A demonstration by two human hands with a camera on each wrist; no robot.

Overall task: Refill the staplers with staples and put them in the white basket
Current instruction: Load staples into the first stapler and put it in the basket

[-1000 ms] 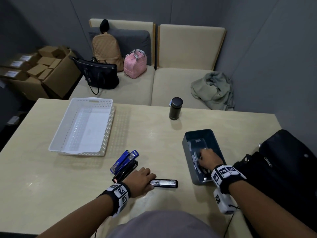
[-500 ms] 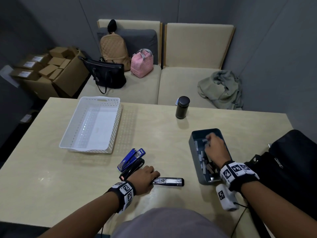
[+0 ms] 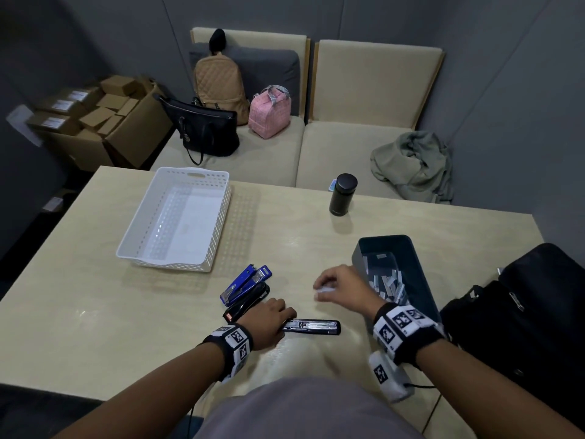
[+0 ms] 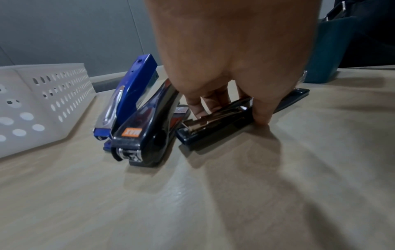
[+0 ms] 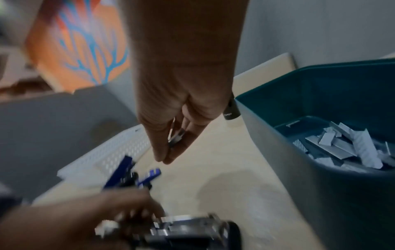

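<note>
An opened black stapler point(image 3: 311, 327) point(image 4: 215, 128) lies flat near the table's front edge, its metal channel facing up. My left hand point(image 3: 269, 321) point(image 4: 226, 108) grips its rear end, fingers on one side and thumb on the other. My right hand point(image 3: 329, 288) point(image 5: 173, 148) hovers above the table left of the dark teal bin point(image 3: 424, 280) point(image 5: 320, 194) and pinches a strip of staples point(image 5: 176, 136). A blue stapler point(image 3: 245, 283) point(image 4: 126, 99) and another black stapler point(image 3: 247, 304) point(image 4: 141, 133) lie side by side left of my left hand. The white basket point(image 3: 177, 217) stands at the back left with nothing in it.
Several staple strips point(image 3: 387, 285) point(image 5: 352, 147) fill the teal bin. A black bottle point(image 3: 342, 194) stands at the table's far edge. A black bag point(image 3: 522, 312) lies at the right edge of the table. A bench behind holds bags and a green cloth.
My right hand came out of the teal bin and moved left over the table, pinching a staple strip. My left hand stays on the open black stapler.
</note>
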